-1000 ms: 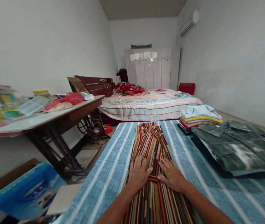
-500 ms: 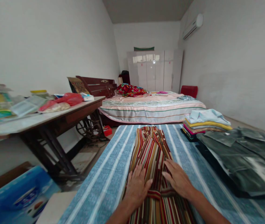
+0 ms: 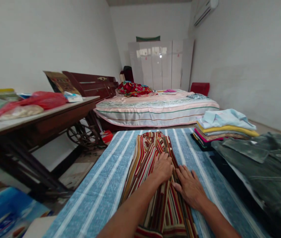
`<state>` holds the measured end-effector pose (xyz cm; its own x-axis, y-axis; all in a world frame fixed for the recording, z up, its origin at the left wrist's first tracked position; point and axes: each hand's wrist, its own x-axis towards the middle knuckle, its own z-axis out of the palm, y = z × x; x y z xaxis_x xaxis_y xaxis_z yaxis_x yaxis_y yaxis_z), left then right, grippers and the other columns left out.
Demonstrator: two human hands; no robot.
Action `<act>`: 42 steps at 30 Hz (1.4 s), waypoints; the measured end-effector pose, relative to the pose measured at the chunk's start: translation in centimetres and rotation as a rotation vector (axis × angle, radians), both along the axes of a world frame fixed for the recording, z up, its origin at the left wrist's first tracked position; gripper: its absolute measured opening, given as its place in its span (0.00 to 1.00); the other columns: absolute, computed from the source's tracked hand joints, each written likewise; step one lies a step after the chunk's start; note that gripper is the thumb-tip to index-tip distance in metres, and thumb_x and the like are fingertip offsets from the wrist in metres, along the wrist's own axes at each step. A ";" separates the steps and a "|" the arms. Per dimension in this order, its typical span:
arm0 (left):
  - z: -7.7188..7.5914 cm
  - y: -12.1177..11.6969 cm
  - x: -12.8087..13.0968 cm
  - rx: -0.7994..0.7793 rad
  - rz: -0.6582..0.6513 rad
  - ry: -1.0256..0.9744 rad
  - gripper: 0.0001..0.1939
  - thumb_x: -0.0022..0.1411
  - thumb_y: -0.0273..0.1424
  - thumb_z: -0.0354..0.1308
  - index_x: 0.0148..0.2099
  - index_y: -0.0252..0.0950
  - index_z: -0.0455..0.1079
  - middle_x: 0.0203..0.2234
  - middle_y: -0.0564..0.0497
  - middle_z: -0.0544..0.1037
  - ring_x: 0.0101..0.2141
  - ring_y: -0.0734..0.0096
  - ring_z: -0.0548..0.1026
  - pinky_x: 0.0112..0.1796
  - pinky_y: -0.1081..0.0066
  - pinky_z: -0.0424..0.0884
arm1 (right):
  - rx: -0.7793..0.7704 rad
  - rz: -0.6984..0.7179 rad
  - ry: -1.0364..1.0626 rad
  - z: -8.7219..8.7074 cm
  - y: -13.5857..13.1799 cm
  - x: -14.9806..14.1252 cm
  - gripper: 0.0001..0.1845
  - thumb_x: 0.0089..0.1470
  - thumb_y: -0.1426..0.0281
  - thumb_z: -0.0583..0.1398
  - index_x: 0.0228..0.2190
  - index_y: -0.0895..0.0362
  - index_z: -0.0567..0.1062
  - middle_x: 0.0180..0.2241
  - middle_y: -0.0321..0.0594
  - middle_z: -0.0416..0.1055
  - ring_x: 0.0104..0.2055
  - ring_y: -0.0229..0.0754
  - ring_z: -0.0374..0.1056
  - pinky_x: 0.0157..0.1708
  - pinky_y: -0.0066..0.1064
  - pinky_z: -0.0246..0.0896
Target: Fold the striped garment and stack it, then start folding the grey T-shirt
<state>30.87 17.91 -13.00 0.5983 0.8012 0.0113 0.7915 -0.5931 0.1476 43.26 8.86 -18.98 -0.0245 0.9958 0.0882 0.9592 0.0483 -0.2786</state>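
A pair of striped trousers (image 3: pixel 146 152), in red, brown, cream and black, lies lengthwise on a blue bedsheet with white stripes (image 3: pixel 105 172). Its gathered end points away from me. My left hand (image 3: pixel 163 167) rests palm down on the middle of the cloth, its fingers lightly bent and lying on the fabric. Close by on the right, my right hand (image 3: pixel 190 185) presses flat along the trousers' right edge, fingers spread. Neither hand grips the fabric. The near end of the trousers runs out of the picture at the bottom.
To the right stand a pile of folded clothes (image 3: pixel 226 129) and a dark green jacket (image 3: pixel 256 168). A sewing machine table (image 3: pixel 63 114) with a red plastic bag (image 3: pixel 47 100) is at the left, above a blue carton (image 3: pixel 11 211). Beyond is a second bed (image 3: pixel 155 112).
My left hand has slid forward and to the right over the trousers, nearer my right hand. The right hand stays by the right edge. The view has shifted slightly.
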 end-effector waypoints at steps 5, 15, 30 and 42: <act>-1.4 2.4 1.7 -0.039 0.019 0.082 0.23 0.63 0.37 0.43 0.57 0.34 0.62 0.60 0.41 0.60 0.62 0.55 0.51 0.58 0.46 0.44 | 0.036 -0.002 0.005 -0.3 0.1 0.0 0.35 0.59 0.51 0.46 0.60 0.59 0.58 0.64 0.48 0.46 0.66 0.52 0.40 0.60 0.53 0.38; -2.3 5.5 3.8 -0.006 -0.007 0.068 0.21 0.62 0.31 0.43 0.55 0.31 0.63 0.53 0.39 0.68 0.55 0.58 0.63 0.57 0.49 0.52 | -0.015 0.070 0.026 0.4 0.1 -0.2 0.33 0.60 0.54 0.47 0.60 0.57 0.57 0.63 0.43 0.47 0.66 0.52 0.39 0.61 0.55 0.36; -4.0 5.9 2.9 0.010 0.030 -0.072 0.22 0.65 0.30 0.41 0.59 0.32 0.59 0.58 0.43 0.63 0.58 0.60 0.58 0.58 0.57 0.53 | 0.106 0.023 0.108 -0.7 0.0 0.1 0.29 0.59 0.54 0.48 0.56 0.56 0.65 0.60 0.44 0.57 0.62 0.52 0.50 0.60 0.50 0.41; -3.9 5.8 2.2 -0.014 0.060 -0.357 0.16 0.61 0.23 0.43 0.49 0.35 0.65 0.50 0.43 0.68 0.53 0.64 0.65 0.54 0.64 0.60 | -0.197 -0.403 0.301 2.3 12.7 3.0 0.19 0.53 0.56 0.54 0.24 0.56 0.76 0.24 0.45 0.74 0.30 0.45 0.72 0.25 0.29 0.58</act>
<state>33.06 23.70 -16.91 0.5105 0.8363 0.2001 0.7218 -0.5432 0.4289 46.27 21.54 -16.72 0.3600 0.9196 -0.1572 0.7674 -0.3877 -0.5106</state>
